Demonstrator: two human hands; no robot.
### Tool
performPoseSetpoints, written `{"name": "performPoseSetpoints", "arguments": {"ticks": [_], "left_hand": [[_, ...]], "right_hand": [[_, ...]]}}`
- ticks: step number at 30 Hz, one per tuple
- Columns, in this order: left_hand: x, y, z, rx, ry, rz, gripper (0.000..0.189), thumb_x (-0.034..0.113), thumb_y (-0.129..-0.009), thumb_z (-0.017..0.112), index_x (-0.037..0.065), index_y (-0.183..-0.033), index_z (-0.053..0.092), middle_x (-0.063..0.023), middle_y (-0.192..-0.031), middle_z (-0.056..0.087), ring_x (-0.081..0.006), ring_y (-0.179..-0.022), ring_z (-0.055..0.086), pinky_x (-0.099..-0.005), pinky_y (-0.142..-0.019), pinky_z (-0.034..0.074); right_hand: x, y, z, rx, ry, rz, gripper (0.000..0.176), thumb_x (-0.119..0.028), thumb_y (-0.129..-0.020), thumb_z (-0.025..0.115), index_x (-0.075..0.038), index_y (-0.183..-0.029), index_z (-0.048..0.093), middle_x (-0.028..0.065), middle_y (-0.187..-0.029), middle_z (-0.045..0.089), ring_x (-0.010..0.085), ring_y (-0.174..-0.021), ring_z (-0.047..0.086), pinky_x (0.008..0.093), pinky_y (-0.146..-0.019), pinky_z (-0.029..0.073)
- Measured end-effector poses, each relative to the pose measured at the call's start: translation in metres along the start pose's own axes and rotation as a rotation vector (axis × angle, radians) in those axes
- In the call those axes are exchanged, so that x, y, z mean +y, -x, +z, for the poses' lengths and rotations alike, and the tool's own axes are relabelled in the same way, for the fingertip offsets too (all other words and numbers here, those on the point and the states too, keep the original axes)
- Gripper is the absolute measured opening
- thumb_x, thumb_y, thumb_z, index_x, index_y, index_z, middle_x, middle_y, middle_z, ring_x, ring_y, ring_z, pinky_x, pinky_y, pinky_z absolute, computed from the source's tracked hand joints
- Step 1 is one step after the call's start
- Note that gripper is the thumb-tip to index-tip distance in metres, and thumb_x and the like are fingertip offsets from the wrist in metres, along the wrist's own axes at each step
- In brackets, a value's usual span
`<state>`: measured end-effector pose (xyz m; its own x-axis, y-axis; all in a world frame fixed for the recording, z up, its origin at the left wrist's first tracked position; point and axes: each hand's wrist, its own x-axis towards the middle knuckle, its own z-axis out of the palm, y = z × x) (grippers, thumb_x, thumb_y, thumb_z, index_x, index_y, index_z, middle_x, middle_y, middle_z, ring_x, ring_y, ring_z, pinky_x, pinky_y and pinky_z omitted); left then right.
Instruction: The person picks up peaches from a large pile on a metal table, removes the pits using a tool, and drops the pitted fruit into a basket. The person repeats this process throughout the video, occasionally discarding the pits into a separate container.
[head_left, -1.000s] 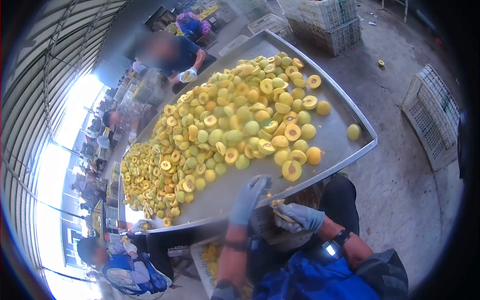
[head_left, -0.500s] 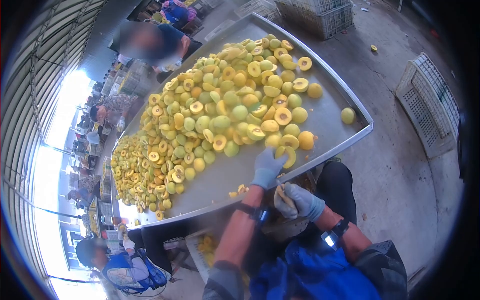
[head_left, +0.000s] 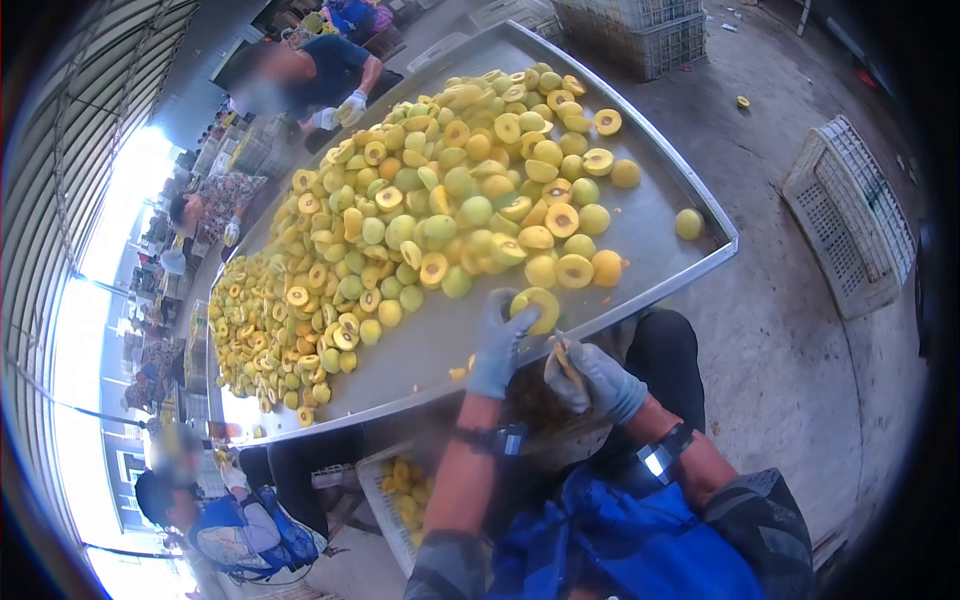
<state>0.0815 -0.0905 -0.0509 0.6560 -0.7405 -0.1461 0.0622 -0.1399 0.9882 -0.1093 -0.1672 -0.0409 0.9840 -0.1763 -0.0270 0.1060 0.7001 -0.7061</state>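
Gripped in my gloved left hand (head_left: 494, 346) is a yellow peach half (head_left: 538, 309) with a round cavity at its center, held over the near edge of the metal table (head_left: 640, 262). My gloved right hand (head_left: 606, 384) is closed around a slim tan tool (head_left: 570, 366), its tip pointing up toward the table rim; I cannot tell the tool's exact kind. Just beyond my left hand lies a large heap of peach halves (head_left: 400, 230), some cut side up with brown centers, others showing green-yellow skin. A single peach (head_left: 689, 224) sits apart near the right corner.
A crate (head_left: 372, 470) with peach pieces stands below the table, left of my arms. Another crate (head_left: 850, 215) is on the floor at right, and stacked crates (head_left: 640, 35) stand behind. Co-workers sit across the table (head_left: 325, 85) and at lower left (head_left: 225, 520).
My left hand has drawn back from the heap toward me, bringing a peach half with it. My right hand still grips the tool in nearly the same place.
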Motion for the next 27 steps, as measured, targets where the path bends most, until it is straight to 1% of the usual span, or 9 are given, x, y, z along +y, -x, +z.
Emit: {"name": "performPoseSetpoints", "arguments": {"ticks": [3, 10, 12, 13, 15, 16, 19, 24, 27], "left_hand": [[0.029, 0.036, -0.008, 0.054, 0.446, -0.054, 0.037, 0.015, -0.094, 0.061, 0.002, -0.127, 0.053, -0.0127, -0.119, 0.059, -0.0250, -0.107, 0.064, -0.0398, -0.093, 0.057], [0.006, 0.074, -0.023, 0.101, 0.861, -0.072, 0.039, 0.016, -0.097, 0.057, 0.002, -0.133, 0.052, -0.0166, -0.127, 0.060, -0.0266, -0.116, 0.062, -0.0424, -0.104, 0.051], [0.012, 0.083, -0.018, 0.094, 0.940, -0.058, 0.042, 0.015, -0.097, 0.060, 0.003, -0.135, 0.052, -0.0171, -0.128, 0.062, -0.0277, -0.115, 0.063, -0.0408, -0.103, 0.052], [0.011, 0.087, -0.017, 0.165, 0.521, 0.101, 0.041, 0.013, -0.096, 0.062, 0.001, -0.134, 0.053, -0.0171, -0.127, 0.063, -0.0286, -0.113, 0.064, -0.0403, -0.100, 0.053], [0.009, 0.097, -0.013, 0.283, -0.323, 0.398, 0.040, 0.009, -0.095, 0.066, -0.001, -0.132, 0.055, -0.0171, -0.125, 0.066, -0.0303, -0.109, 0.067, -0.0393, -0.094, 0.054], [0.018, 0.101, -0.010, 0.304, -0.402, 0.401, 0.039, 0.009, -0.095, 0.067, -0.002, -0.131, 0.056, -0.0178, -0.124, 0.066, -0.0305, -0.108, 0.067, -0.0392, -0.094, 0.054], [0.038, 0.107, -0.002, 0.360, -0.588, 0.429, 0.037, 0.008, -0.096, 0.069, -0.003, -0.129, 0.059, -0.0198, -0.122, 0.067, -0.0317, -0.106, 0.067, -0.0397, -0.093, 0.054], [0.023, 0.102, -0.007, 0.402, -0.718, 0.636, 0.033, 0.010, -0.099, 0.065, -0.003, -0.129, 0.060, -0.0217, -0.118, 0.068, -0.0356, -0.102, 0.067, -0.0419, -0.089, 0.054], [0.009, 0.108, -0.004, 0.457, -0.822, 0.627, 0.038, 0.010, -0.098, 0.062, -0.001, -0.134, 0.059, -0.0188, -0.122, 0.067, -0.0319, -0.108, 0.067, -0.0403, -0.095, 0.052]], "right_hand": [[-0.005, -0.007, 0.012, 0.088, 0.222, 0.080, 0.058, -0.054, -0.109, 0.039, -0.001, -0.104, 0.062, 0.0002, -0.065, 0.052, 0.0082, -0.049, 0.048, 0.0222, -0.046, 0.039], [-0.027, -0.010, 0.047, 0.137, 0.402, 0.256, 0.032, -0.034, -0.107, 0.053, -0.005, -0.116, 0.062, -0.0012, -0.073, 0.055, 0.0040, -0.055, 0.050, 0.0180, -0.050, 0.039], [-0.031, -0.011, 0.054, 0.191, 0.529, 0.182, 0.031, -0.032, -0.104, 0.056, -0.005, -0.119, 0.062, 0.0033, -0.074, 0.062, 0.0109, -0.060, 0.058, 0.0233, -0.054, 0.045], [-0.032, -0.012, 0.057, 0.218, 0.591, 0.146, 0.031, -0.031, -0.103, 0.058, -0.005, -0.121, 0.062, 0.0055, -0.074, 0.065, 0.0143, -0.063, 0.063, 0.0259, -0.056, 0.048], [-0.023, -0.024, 0.052, 0.335, 0.948, -0.258, 0.031, -0.026, -0.099, 0.063, -0.004, -0.120, 0.064, 0.0117, -0.080, 0.068, 0.0218, -0.066, 0.066, 0.0321, -0.062, 0.052], [-0.020, -0.030, 0.050, 0.385, 1.119, -0.471, 0.031, -0.024, -0.097, 0.065, -0.003, -0.120, 0.064, 0.0148, -0.083, 0.070, 0.0255, -0.068, 0.068, 0.0352, -0.065, 0.053], [-0.022, -0.042, 0.057, 0.419, 1.109, -0.475, 0.029, -0.022, -0.093, 0.068, -0.003, -0.115, 0.067, 0.0192, -0.087, 0.071, 0.0365, -0.075, 0.070, 0.0427, -0.073, 0.054], [-0.018, -0.043, 0.059, 0.393, 1.189, -0.391, 0.022, -0.026, -0.094, 0.066, -0.007, -0.103, 0.070, 0.0176, -0.087, 0.071, 0.0393, -0.081, 0.068, 0.0461, -0.072, 0.053], [-0.015, -0.042, 0.060, 0.379, 1.237, -0.357, 0.021, -0.028, -0.096, 0.064, -0.008, -0.098, 0.069, 0.0176, -0.086, 0.069, 0.0408, -0.082, 0.067, 0.0482, -0.071, 0.052]]}}
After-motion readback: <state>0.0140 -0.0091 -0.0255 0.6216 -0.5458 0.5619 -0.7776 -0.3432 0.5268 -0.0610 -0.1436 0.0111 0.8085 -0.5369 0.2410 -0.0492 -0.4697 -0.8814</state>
